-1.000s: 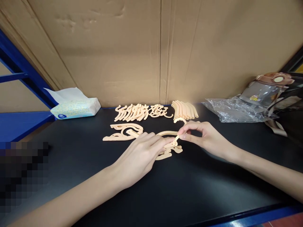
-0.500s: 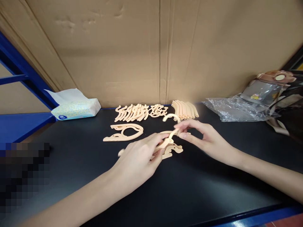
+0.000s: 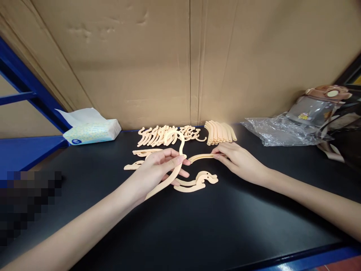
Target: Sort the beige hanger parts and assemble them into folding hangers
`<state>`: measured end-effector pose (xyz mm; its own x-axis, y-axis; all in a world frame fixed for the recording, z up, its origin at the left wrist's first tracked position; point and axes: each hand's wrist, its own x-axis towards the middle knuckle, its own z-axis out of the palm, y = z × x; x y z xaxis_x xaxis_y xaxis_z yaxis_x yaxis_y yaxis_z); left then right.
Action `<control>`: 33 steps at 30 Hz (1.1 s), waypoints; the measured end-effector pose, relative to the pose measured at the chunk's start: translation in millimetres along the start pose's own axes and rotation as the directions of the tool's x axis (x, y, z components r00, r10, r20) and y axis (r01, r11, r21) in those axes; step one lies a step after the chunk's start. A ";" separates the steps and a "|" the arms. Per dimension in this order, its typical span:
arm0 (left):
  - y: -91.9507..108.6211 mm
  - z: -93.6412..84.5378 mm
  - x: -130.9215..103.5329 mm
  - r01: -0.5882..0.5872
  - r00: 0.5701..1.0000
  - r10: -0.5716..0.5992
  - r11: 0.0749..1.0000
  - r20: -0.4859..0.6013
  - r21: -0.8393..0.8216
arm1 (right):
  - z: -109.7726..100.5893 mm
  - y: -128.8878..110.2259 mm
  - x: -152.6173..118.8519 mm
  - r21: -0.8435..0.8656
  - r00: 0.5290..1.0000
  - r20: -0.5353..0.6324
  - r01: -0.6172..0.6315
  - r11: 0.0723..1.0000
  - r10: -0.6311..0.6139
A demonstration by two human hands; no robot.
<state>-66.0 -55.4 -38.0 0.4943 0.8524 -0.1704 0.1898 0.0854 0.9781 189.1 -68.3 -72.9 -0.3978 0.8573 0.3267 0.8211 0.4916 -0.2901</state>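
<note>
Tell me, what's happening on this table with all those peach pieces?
A person is handling peach plastic hanger parts on a black table. The left hand holds up a long piece with a hook, while the right hand touches a curved arm lying on the table. A flat part lies between the hands, more parts are lined up at the back, and a tissue pack sits far left.

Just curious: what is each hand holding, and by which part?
The left hand holds a hooked hanger piece around its middle. The right hand pinches one end of a curved hanger arm.
</note>
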 end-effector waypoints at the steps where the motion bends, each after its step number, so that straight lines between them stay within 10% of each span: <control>1: -0.2 -0.7 -0.2 0.008 1.000 -0.009 1.000 -0.005 -0.023 | -1.7 -2.4 -1.4 0.068 1.000 0.013 -0.011 0.998 0.010; 33: 5.6 -2.0 -3.1 0.229 0.966 -0.201 0.957 0.162 -0.177 | -15.2 -13.6 -10.0 0.063 0.995 -0.019 0.098 0.993 -0.097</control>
<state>-68.2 -56.6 -31.8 0.5770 0.7227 -0.3806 0.1448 0.3681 0.9184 188.1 -85.9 -58.5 -0.4679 0.8024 0.3706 0.7505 0.5821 -0.3129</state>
